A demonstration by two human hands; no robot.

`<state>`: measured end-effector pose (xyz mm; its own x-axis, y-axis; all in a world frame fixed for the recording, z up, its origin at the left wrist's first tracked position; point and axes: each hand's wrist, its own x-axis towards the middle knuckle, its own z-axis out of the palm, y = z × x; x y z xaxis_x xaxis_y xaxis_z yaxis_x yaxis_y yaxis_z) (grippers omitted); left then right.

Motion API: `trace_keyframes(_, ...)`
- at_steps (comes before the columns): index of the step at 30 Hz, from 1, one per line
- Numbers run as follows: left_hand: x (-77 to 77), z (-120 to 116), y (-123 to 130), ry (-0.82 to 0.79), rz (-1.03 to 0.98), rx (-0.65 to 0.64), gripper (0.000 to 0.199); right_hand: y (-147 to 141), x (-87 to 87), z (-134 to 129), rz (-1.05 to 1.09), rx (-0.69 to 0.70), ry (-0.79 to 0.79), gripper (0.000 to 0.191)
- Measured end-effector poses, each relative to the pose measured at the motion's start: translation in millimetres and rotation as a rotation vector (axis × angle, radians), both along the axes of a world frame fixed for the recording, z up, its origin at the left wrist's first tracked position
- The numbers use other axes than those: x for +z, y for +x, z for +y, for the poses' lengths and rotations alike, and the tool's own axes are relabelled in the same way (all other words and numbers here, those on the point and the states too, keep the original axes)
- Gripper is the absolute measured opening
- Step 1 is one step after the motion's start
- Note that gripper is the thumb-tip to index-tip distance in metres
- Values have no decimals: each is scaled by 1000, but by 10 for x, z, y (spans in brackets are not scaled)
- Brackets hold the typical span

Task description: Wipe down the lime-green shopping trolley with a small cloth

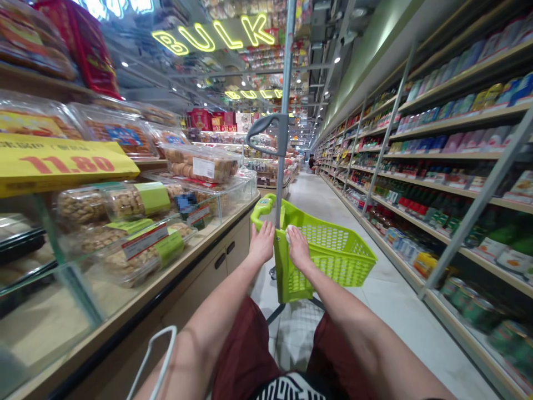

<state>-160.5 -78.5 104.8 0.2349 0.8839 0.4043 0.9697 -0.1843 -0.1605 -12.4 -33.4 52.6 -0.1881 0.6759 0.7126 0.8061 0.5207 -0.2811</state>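
A bright green shopping basket point(333, 244) with perforated walls stands on a wheeled frame ahead of my knees. My left hand point(262, 243) rests with outstretched fingers against the near left edge of the basket, just below its curved green handle point(264, 204). Under the fingers of my right hand point(298, 248) is a small white wipe point(288, 233), pressed to the basket's near rim. A grey metal pole point(285, 83) rises from the basket between both hands and carries a dark grey plastic hook-shaped handle point(266, 136).
Along the left runs a glass-edged counter point(241, 211) stacked with clear packs of biscuits point(204, 164) and a yellow price sign point(66, 164). Shelves point(458, 155) of cans and bottles line the right. A tiled aisle point(306, 189) leads ahead to a distant person point(312, 163).
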Motion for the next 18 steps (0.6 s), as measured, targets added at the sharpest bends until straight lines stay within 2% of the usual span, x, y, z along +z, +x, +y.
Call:
trace_keyframes(3,-36,9,-19,11,-3,0,62,162,-17,13,48,-110,-73,43)
trace_keyframes(5,-62,13,-13,11,-17,16,62,138,9,-1,43,-131,-105,43)
trace_keyframes(11,-105,-17,-21,19,-12,20,67,-166,68,-84,-34,13,-50,51)
trace_keyframes(14,-72,-29,-38,-3,-7,25,68,-14,-13,-89,-18,4,-57,53)
trace_keyframes(18,-25,-33,-16,-34,-27,28,67,200,-108,-35,61,-113,-79,51)
